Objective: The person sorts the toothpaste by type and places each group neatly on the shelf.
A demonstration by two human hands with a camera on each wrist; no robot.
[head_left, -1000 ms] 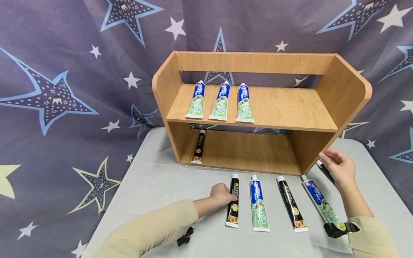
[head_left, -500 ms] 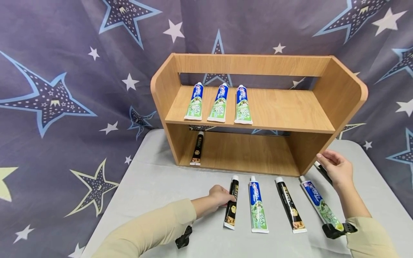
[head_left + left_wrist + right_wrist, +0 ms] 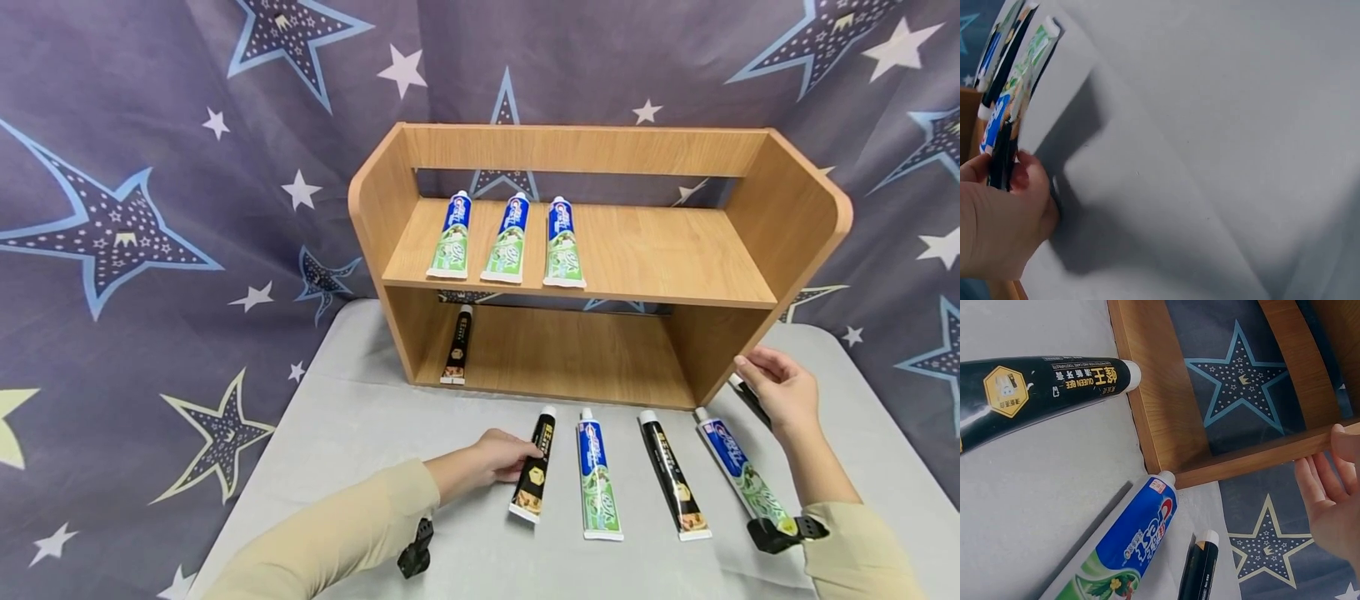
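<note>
My left hand (image 3: 497,456) pinches a black toothpaste tube (image 3: 532,477) by its side between thumb and fingers. The tube appears slightly raised off the table, its white cap pointing toward the shelf. In the left wrist view the thumb and fingers close around this black tube (image 3: 1002,155). My right hand (image 3: 792,393) holds the front edge of the wooden shelf's (image 3: 592,150) right side panel, thumb in front and fingers behind, as the right wrist view shows on the panel edge (image 3: 1254,457).
Three blue-green toothpaste tubes (image 3: 507,242) lie on the upper board; one black tube (image 3: 458,346) lies on the lower. On the grey table (image 3: 360,433) are a blue-green tube (image 3: 598,479), a black tube (image 3: 672,475), another blue-green tube (image 3: 742,471) and a partly hidden black tube (image 3: 752,402).
My left hand has picked up the black tube and drawn it slightly left, turning its bottom end leftward. The right hand stays on the side panel.
</note>
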